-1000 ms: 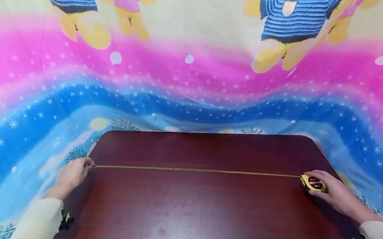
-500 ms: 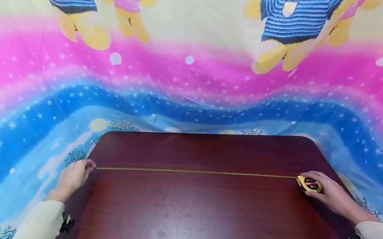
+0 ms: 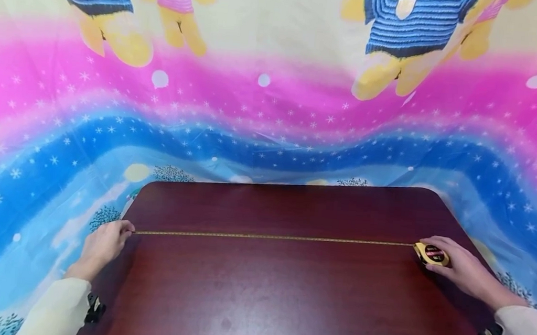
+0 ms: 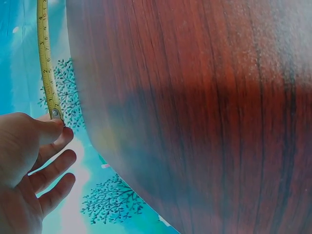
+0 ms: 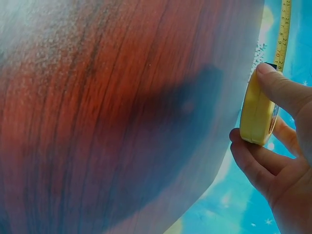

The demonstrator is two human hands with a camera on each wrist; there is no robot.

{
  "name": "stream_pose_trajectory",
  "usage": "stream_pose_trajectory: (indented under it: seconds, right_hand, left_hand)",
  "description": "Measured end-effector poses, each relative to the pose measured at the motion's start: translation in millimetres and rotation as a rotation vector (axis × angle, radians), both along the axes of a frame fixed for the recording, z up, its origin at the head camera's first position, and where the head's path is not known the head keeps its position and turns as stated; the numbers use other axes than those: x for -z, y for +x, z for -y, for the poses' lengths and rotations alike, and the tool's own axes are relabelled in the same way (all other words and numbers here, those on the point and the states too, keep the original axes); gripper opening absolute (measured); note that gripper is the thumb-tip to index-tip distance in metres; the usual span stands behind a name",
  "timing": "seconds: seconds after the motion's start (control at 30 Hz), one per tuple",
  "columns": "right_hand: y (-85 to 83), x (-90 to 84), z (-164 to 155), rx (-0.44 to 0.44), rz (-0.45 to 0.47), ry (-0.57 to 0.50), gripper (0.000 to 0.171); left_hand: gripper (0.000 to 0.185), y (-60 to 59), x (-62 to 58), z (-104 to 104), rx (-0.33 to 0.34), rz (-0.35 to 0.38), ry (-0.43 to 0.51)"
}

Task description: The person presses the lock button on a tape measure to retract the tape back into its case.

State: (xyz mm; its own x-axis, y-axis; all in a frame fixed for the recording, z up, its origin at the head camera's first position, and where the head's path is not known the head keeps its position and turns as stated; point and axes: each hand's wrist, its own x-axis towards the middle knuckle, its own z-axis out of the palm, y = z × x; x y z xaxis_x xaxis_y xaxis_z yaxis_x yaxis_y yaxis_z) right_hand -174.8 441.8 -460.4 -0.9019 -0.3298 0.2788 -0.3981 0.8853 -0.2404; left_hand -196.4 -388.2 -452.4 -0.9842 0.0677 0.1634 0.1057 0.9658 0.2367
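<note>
A yellow tape measure with a black and red label is held in my right hand over the table's right side. Its yellow blade runs out nearly straight across the table to the left. At the blade's far end, my left hand pinches the metal hook between thumb and index finger, the other fingers loosely spread. In the right wrist view the case is seen edge-on, thumb on top by the blade's mouth and fingers beneath; the blade there reads in the high twenties of inches.
The dark red-brown wooden table has rounded far corners. Behind and beside it hangs a pink and blue patterned cloth with bears and snowflakes. Black wrist cameras sit at both sleeves.
My right hand has moved slightly left with the tape measure, and the left hand slightly right, so the stretched blade is a little shorter. Both hands keep their hold.
</note>
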Motion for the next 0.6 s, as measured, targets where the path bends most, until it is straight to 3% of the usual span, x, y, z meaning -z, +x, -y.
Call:
stream_pose_trajectory:
  seconds: [0.6]
  right_hand:
    - [-2.7,4.9,9.2,-0.031,-0.012,-0.018,0.056]
  left_hand:
    - [0.018,-0.4,1.4,-8.3,0.010,-0.006,0.005]
